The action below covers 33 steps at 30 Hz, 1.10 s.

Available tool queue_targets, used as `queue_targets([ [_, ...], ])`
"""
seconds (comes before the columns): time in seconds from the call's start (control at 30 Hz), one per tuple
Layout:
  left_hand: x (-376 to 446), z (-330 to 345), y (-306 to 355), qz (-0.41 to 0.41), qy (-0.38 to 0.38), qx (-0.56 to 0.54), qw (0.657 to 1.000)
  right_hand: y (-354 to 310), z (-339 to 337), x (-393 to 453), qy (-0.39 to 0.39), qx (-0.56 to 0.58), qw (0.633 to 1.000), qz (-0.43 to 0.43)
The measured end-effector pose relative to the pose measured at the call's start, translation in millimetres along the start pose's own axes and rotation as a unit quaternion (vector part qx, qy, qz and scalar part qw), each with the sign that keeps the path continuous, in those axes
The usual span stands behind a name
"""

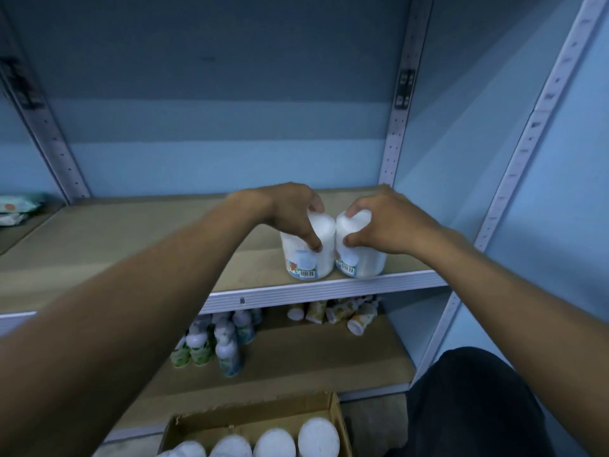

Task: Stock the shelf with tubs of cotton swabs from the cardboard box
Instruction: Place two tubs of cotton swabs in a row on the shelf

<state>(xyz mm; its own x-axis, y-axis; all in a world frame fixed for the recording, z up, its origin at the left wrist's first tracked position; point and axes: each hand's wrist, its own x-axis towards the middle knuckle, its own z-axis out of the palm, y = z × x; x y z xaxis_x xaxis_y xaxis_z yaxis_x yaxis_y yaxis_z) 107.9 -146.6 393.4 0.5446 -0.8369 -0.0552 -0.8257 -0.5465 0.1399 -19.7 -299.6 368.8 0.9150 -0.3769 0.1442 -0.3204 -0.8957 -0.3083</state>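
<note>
I have 2 tubs up on the shelf (329,286) right now, 1 in each hand. My left hand (290,209) grips the left tub (304,258) from the top, with the thumb on its front and the fingers curled over the lid. My right hand (379,222) grips the right tub (362,262) the same way. The 2 tubs stand side by side near the front edge of the shelf, and they touch or almost touch each other. I think I am at the putting-down step, and both tubs look like they sit on the board already. Next, I should let go with both hands, pull back without knocking the tubs over, and reach down to the box (257,420) for more. The box is down low by my body, and I can see 4 or more white lids (318,437) in it. The bottom of the picture cuts the box off, so I cannot count all the tubs left. My hands hide the tops of the 2 tubs. The labels are too small to read. On the shelf below there are little bottles (227,344), some standing and some lying down. Far left, some packets (18,206) sit on another shelf, but they are blurry.
</note>
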Motion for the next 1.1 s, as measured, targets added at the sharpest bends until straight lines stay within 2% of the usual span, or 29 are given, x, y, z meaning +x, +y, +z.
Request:
queue_targets([
  [0.23,22,22,0,0.02,0.01,-0.035,0.999,20,19,6,-0.001,-0.013,0.999,0.05],
  [0.47,17,29,-3,0.014,0.041,-0.045,0.998,20,15,-1,0.016,-0.033,0.999,0.037],
  [0.67,5,35,1,-0.004,0.108,-0.041,0.993,10,15,-8,0.043,-0.082,0.996,0.009],
  [1.1,26,47,6,-0.022,0.138,-0.024,0.99,25,34,16,0.099,-0.13,0.987,0.01],
])
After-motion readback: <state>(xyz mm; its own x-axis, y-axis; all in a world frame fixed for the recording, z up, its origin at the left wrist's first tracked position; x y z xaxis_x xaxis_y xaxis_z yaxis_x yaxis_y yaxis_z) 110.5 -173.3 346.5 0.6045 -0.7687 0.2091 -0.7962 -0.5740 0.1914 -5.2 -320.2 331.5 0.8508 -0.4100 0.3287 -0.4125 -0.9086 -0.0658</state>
